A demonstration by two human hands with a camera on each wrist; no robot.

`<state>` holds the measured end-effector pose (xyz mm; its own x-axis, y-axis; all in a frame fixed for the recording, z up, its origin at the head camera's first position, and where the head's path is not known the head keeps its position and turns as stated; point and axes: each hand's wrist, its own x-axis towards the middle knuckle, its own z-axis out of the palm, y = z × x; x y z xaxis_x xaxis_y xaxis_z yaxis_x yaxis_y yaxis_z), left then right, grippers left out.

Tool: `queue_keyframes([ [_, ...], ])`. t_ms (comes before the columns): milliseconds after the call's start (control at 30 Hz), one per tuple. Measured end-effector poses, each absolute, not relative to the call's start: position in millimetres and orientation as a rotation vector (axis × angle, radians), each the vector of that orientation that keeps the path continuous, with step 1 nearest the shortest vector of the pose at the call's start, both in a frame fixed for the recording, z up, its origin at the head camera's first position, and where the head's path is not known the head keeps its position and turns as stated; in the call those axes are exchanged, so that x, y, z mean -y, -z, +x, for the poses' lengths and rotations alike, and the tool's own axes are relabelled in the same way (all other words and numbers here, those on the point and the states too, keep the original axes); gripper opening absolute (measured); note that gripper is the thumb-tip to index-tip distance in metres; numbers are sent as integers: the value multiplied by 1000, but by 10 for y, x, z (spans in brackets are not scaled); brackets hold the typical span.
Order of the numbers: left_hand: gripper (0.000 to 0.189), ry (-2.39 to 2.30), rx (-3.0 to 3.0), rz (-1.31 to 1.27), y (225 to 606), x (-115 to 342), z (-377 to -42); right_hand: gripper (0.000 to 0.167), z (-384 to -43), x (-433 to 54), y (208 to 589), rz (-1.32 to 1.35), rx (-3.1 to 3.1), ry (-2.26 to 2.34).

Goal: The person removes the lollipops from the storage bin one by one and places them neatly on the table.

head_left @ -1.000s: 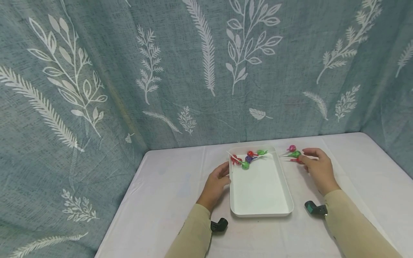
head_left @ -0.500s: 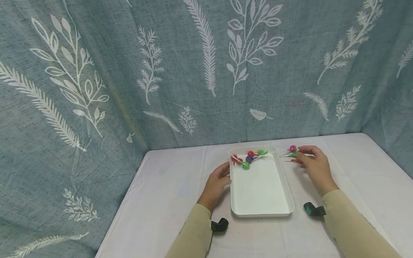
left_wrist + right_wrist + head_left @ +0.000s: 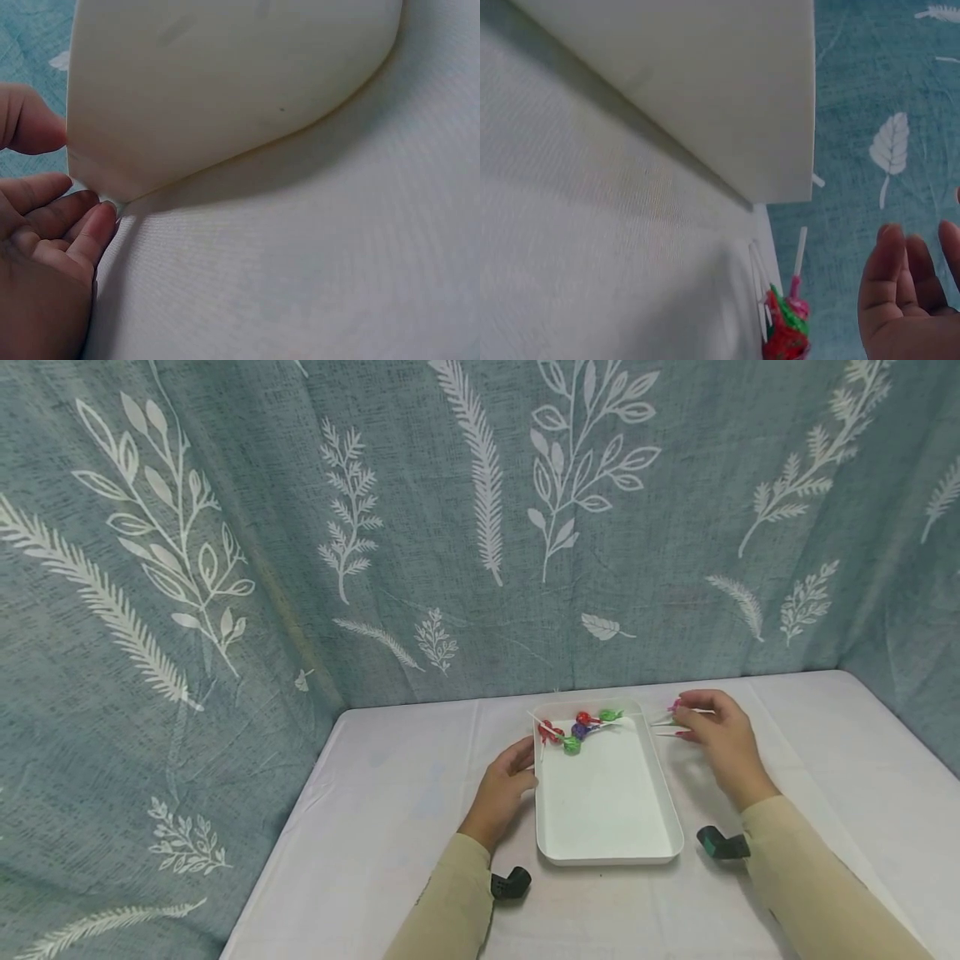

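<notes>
A white rectangular tray lies on the table with several wrapped lollipops at its far end, among them a purple one and a green one. My left hand rests its fingertips against the outside of the tray's left wall. Beyond the tray's right wall lie a pink lollipop, a red lollipop and a green lollipop, bunched together with white sticks toward the tray. Over these hovers my right hand, hiding part of them. In the right wrist view its fingers are loosely bent and apart from the candies.
White cloth covers the table. A teal curtain with white leaf prints hangs behind and along both sides. Each sleeve carries a small black wrist camera that sticks out inward.
My right hand has shifted left and slightly away over the lollipops beside the tray, now covering most of the green one. The left hand and the tray stay in place.
</notes>
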<state>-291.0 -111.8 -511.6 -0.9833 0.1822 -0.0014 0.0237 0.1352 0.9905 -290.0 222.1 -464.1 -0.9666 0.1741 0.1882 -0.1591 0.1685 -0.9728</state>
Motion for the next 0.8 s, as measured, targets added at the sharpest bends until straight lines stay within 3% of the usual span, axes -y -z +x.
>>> queue_keyframes([
  [800, 75, -1966, -2285, 205, 5116, 1133, -2923, 41, -2882, -1879, 4350, 97, 2273, -1781],
])
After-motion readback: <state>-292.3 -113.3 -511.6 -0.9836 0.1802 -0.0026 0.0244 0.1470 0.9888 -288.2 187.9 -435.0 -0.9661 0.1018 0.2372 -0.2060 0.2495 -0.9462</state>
